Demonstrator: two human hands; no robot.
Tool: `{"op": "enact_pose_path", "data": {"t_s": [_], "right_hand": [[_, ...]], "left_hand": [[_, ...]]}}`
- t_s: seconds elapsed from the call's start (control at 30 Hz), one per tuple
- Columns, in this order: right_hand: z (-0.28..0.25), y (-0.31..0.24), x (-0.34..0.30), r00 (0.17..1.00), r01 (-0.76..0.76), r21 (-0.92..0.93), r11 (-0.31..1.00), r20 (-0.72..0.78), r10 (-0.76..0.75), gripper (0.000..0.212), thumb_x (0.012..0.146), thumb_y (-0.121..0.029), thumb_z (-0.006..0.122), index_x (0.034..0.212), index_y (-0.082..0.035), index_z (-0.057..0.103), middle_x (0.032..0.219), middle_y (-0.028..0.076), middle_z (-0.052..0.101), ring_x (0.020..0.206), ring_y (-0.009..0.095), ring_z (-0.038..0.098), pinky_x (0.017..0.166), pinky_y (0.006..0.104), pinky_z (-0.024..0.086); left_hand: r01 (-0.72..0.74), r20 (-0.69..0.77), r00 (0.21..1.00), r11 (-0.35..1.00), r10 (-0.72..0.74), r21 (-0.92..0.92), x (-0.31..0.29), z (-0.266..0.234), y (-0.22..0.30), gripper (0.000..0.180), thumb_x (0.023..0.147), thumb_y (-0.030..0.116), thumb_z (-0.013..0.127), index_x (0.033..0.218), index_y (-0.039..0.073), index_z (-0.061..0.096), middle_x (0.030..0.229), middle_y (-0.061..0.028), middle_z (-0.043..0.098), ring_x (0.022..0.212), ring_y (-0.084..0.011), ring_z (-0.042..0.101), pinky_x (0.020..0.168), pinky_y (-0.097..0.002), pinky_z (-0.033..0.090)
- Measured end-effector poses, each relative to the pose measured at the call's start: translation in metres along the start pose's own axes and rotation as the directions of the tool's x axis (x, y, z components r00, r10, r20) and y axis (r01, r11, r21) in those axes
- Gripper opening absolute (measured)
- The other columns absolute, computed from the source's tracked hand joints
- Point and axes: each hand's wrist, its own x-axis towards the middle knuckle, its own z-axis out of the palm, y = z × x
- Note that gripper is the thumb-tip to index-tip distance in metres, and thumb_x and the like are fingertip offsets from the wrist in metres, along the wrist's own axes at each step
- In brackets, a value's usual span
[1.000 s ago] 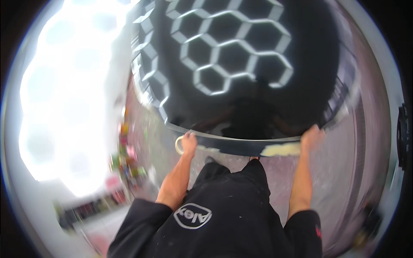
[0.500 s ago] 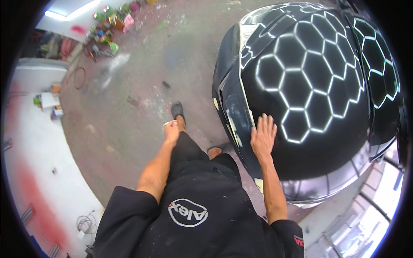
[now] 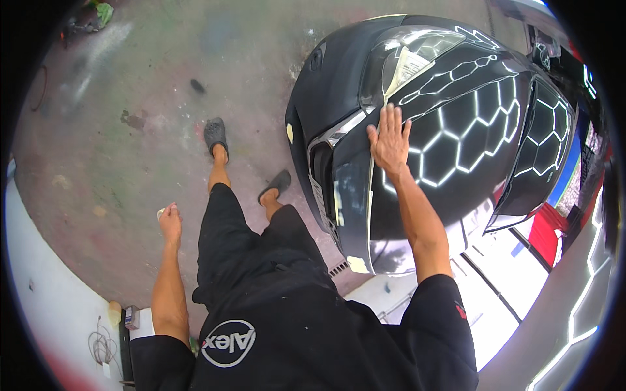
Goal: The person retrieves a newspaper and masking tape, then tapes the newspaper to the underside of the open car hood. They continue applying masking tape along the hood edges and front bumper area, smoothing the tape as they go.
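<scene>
My right hand [image 3: 391,142] lies open on the glossy black hood [image 3: 385,218] of a car, its fingers stretched toward the headlight [image 3: 427,44]. The palm rests close to the hood's front edge, beside the dull dark bumper [image 3: 326,77]. Cream and pale patches mark the bumper, one of them a cream patch [image 3: 357,264] at its near corner. Away from the car, my left hand [image 3: 171,225] hangs over the floor with its fingers closed. A small whitish piece [image 3: 161,212] pokes out of its grip; its kind is too small to make out.
White hexagonal light lines reflect in the hood and windshield [image 3: 541,140]. Stained concrete floor [image 3: 130,156] stretches left of the car, with a floor grate [image 3: 339,268] near the bumper corner. A coiled cable [image 3: 102,345] hangs by the white wall [image 3: 45,260]. Something red [image 3: 544,234] stands beyond the car.
My right hand has moved along the hood's front edge toward the headlight, staying flat. My body has shifted and the view has turned. My left hand still grips the whitish piece.
</scene>
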Motion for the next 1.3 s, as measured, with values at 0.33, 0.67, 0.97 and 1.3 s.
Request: {"op": "enact_pose_path", "data": {"t_s": [0.33, 0.67, 0.97, 1.3], "right_hand": [[0.039, 0.009, 0.060, 0.978, -0.190, 0.053, 0.980, -0.081, 0.194, 0.069, 0.115, -0.047, 0.039, 0.167, -0.002, 0.039, 0.178, 0.016, 0.032, 0.168, 0.036, 0.017, 0.132, 0.0669, 0.006], [0.036, 0.014, 0.055, 0.981, -0.161, 0.059, 0.985, -0.097, 0.166, 0.061, 0.114, -0.043, 0.042, 0.163, -0.008, 0.050, 0.175, 0.015, 0.038, 0.166, 0.038, 0.023, 0.130, 0.0706, 0.007], [0.042, 0.006, 0.052, 0.977, -0.171, 0.023, 0.985, -0.128, 0.172, 0.064, 0.115, -0.045, 0.041, 0.166, -0.006, 0.043, 0.175, 0.011, 0.038, 0.167, 0.035, 0.023, 0.130, 0.0714, 0.008], [0.002, 0.002, 0.044, 0.984, -0.150, 0.055, 0.987, -0.092, 0.154, 0.057, 0.115, -0.037, 0.042, 0.164, -0.008, 0.049, 0.170, 0.018, 0.044, 0.163, 0.038, 0.031, 0.131, 0.0679, 0.010]], "left_hand": [[0.082, 0.062, 0.995, 0.994, -0.077, -0.078, -0.024, 0.028, 0.052, 0.041, 0.113, 0.027, 0.056, 0.141, 0.001, 0.070, 0.104, -0.0031, 0.067, 0.091, -0.0117, 0.060, 0.083, -0.0293, 0.052], [0.047, 0.133, 0.991, 0.983, -0.024, -0.176, -0.063, 0.099, 0.104, 0.040, 0.113, 0.031, 0.059, 0.140, 0.004, 0.072, 0.101, -0.0022, 0.068, 0.082, -0.0102, 0.060, 0.077, -0.0287, 0.052], [-0.036, 0.066, 0.997, 0.987, 0.047, -0.159, -0.054, 0.067, 0.076, 0.042, 0.113, 0.033, 0.057, 0.141, 0.005, 0.072, 0.101, -0.0015, 0.065, 0.085, -0.0102, 0.059, 0.079, -0.0289, 0.051], [-0.027, 0.053, 0.998, 0.987, 0.019, 0.158, -0.039, 0.040, -0.013, 0.041, 0.112, 0.032, 0.058, 0.136, 0.003, 0.074, 0.106, -0.0057, 0.072, 0.088, -0.0104, 0.061, 0.078, -0.0291, 0.051]]}}
